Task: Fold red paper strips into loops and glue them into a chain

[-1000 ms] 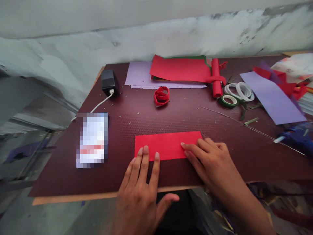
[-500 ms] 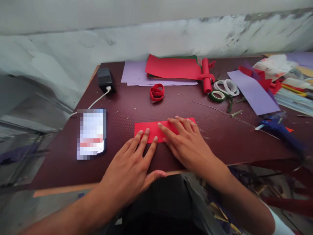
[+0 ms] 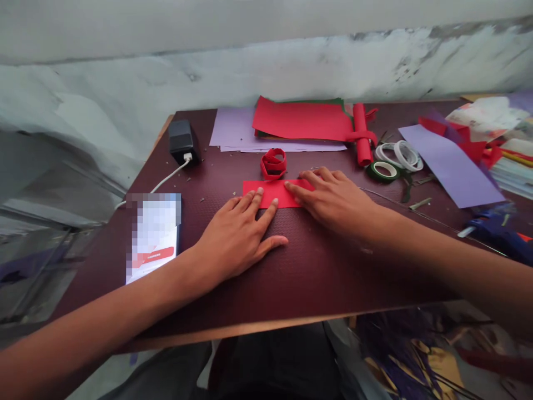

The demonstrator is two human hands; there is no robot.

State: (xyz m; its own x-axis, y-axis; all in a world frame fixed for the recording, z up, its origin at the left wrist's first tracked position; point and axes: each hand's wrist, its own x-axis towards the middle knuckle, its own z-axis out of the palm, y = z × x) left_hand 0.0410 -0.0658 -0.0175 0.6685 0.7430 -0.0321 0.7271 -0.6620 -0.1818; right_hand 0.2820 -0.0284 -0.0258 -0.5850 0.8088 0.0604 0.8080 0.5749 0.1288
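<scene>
A narrow red paper strip (image 3: 275, 195) lies flat on the dark maroon table (image 3: 266, 283). My left hand (image 3: 235, 236) rests with spread fingertips on its left part, the thumb pointing right over bare tabletop. My right hand (image 3: 328, 194) lies on the strip's right part, fingers apart, covering that end. Just beyond the strip's far edge sits a coiled red paper piece (image 3: 273, 164).
At the back are red sheets (image 3: 302, 119) over lilac paper (image 3: 225, 129) and a red roll (image 3: 362, 133). Tape rolls (image 3: 383, 171), a lilac strip (image 3: 452, 164) and a blue glue gun (image 3: 499, 230) lie right. A phone (image 3: 154, 233) and black adapter (image 3: 181, 139) stand left.
Both hands and the red strip have moved away from the table's front edge, closer to the coiled red piece. The view has shifted slightly.
</scene>
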